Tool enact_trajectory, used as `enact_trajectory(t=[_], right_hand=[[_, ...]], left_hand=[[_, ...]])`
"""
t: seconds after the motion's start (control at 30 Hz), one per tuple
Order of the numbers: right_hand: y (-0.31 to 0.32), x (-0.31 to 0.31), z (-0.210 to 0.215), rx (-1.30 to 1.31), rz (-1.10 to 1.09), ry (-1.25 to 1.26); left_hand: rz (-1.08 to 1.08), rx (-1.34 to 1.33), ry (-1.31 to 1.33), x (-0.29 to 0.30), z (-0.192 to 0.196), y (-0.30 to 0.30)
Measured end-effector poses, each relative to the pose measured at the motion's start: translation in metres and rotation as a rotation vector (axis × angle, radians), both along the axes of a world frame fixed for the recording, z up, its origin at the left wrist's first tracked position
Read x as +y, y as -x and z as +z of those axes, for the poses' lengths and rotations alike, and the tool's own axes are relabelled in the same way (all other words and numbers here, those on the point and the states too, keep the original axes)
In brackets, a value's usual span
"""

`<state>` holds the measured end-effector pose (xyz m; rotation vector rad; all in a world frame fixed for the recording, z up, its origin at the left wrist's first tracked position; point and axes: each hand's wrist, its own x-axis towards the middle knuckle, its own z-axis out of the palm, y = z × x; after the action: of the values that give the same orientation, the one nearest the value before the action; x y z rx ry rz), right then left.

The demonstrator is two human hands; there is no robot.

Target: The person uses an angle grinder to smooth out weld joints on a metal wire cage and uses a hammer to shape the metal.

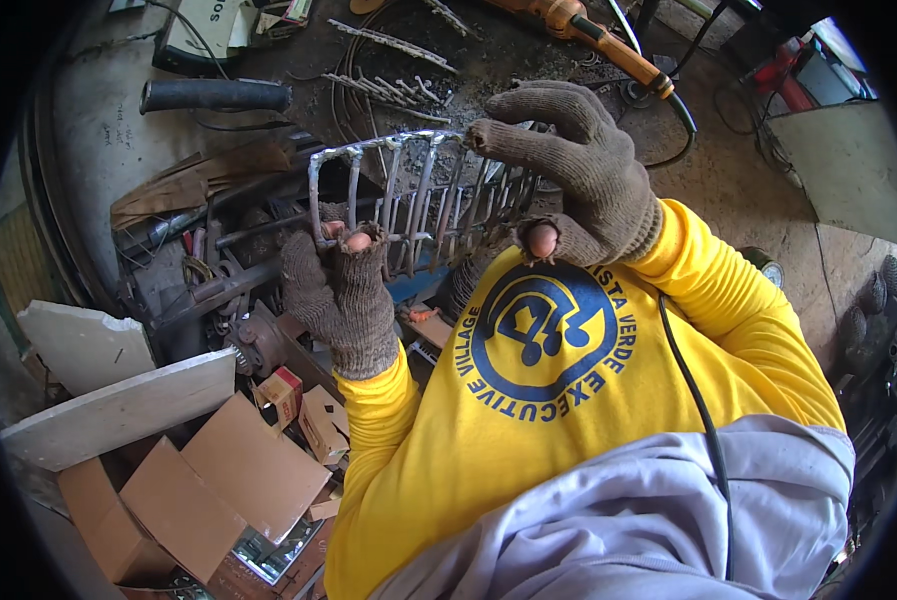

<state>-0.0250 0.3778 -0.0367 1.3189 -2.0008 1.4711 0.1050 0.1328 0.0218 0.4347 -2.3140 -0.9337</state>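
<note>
My left hand (349, 305), in a brown knit glove with bare fingertips poking out, grips the near left corner of a welded metal grate (371, 143). The grate is made of several parallel bars joined to a rail and is held up above the floor. My right hand (604, 165), gloved the same way, hovers at the grate's right end. Its fingers stretch leftward and its bare thumb tip is well apart from them. Nothing shows in its grasp, though the hand hides part of the grate's right end.
An orange power tool (574, 22) with a cord lies at the far right. Ridged metal rods (394, 40) lie on the floor (729, 205) beyond the grate. A black cylindrical handle (214, 96) is at far left. Opened cardboard boxes (254, 465) and pale boards (129, 405) sit near left.
</note>
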Motion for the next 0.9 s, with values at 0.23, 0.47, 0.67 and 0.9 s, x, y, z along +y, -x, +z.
enact_trajectory(t=[0.23,0.47,0.67,0.9], right_hand=[[-0.005,0.001,0.006,0.098,-0.038,-0.062],[-0.004,0.000,-0.006,-0.021,-0.054,0.042],[-0.007,0.012,-0.019,-0.211,-0.160,0.063],[-0.013,0.014,-0.035,-0.325,-0.175,0.082]], left_hand=[[-0.009,0.012,-0.041,0.006,0.002,-0.001],[0.026,0.040,-0.011,-0.006,-0.002,-0.005],[0.056,0.050,-0.143,-0.023,0.005,-0.009],[0.124,0.229,-0.322,-0.026,-0.004,-0.009]])
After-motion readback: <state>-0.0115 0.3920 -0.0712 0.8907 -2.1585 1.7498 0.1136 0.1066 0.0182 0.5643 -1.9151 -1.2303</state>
